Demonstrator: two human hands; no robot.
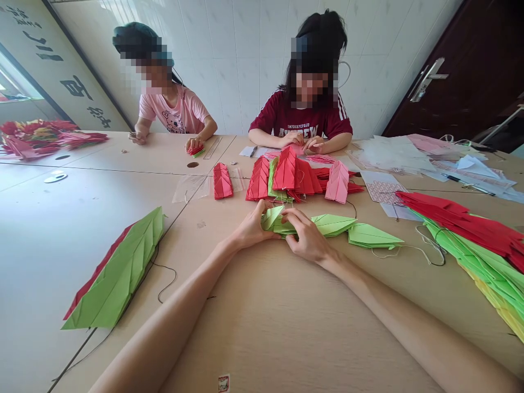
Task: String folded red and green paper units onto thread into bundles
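Note:
A folded light-green paper piece [275, 220] rests on the wooden table [262, 316] in front of me. My left hand [252, 225] pinches its left end. My right hand [308, 236] grips it from the right, fingers curled over the paper. Two more folded green pieces [333, 222] [372, 236] lie just right of my right hand, with a thin string [426, 248] trailing from them.
A large green-and-red pleated stack [118, 273] lies at the left. Red and green sheets [483, 240] lie at the right. Red and pink pleated pieces [286, 174] stand mid-table. Two other people sit at the far side, hands on small paper pieces.

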